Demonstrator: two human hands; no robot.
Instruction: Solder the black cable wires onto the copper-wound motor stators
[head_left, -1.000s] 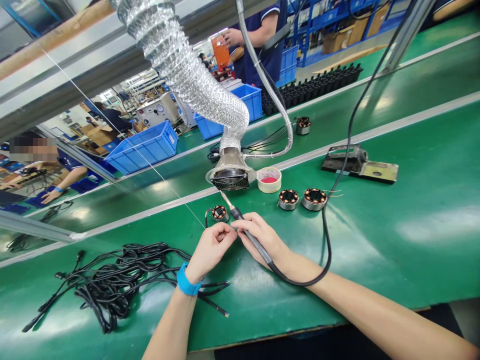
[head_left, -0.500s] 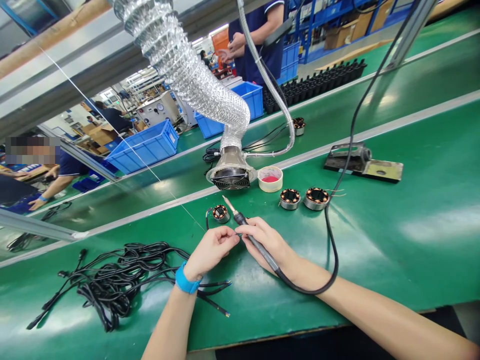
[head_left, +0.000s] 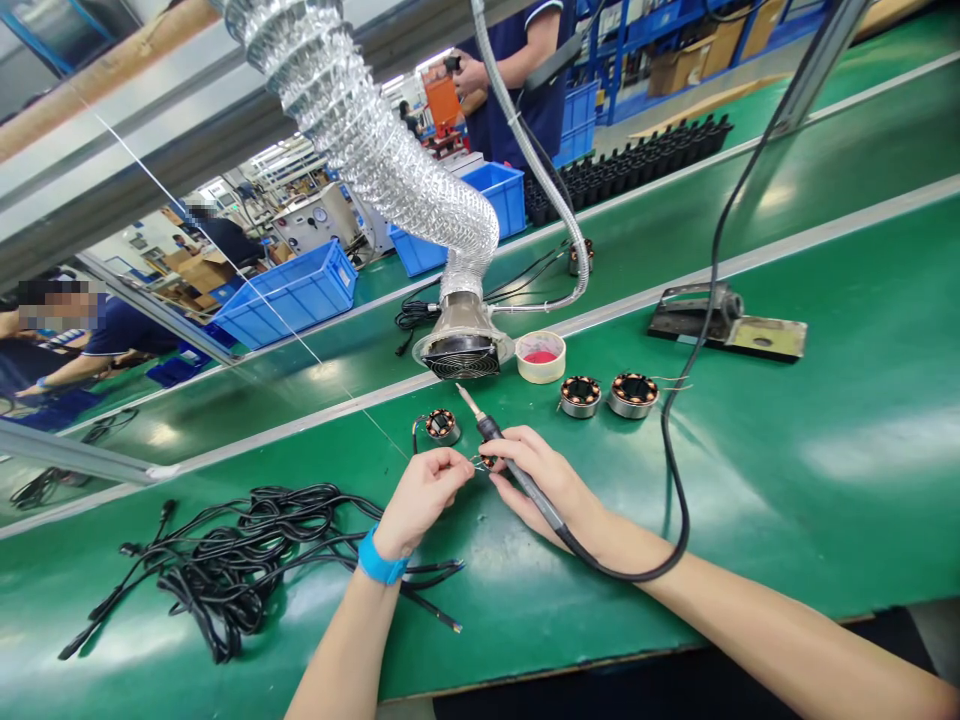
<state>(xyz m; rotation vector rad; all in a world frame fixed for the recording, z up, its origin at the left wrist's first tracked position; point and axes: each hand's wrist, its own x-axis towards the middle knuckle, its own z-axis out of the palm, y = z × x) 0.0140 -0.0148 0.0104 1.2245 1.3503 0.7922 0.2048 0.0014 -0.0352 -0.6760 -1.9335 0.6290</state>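
My right hand (head_left: 551,480) is closed around a soldering iron (head_left: 517,480), its tip pointing up and away from me. The same hand also holds a small motor stator (head_left: 489,461), mostly hidden by the fingers. Thin wire ends (head_left: 475,463) stick out from it towards my left hand (head_left: 427,495), whose thumb and forefinger are pinched on them. Just beyond my hands sits another stator (head_left: 442,428) with coloured leads. Two more stators, one on the left (head_left: 580,397) and one on the right (head_left: 633,396), rest further right.
Black power cables (head_left: 247,560) lie heaped at left. A foil fume duct (head_left: 450,215) hangs ahead, its fan hood (head_left: 461,345) close above the bench. Beside it stand a tape roll (head_left: 540,358) and a metal fixture (head_left: 724,325). The iron's cord (head_left: 679,480) loops at right. Co-workers stand beyond.
My right hand and the soldering iron have shifted slightly right. A gap has opened between my hands, showing the stator and its wires. A co-worker at the back now holds something dark.
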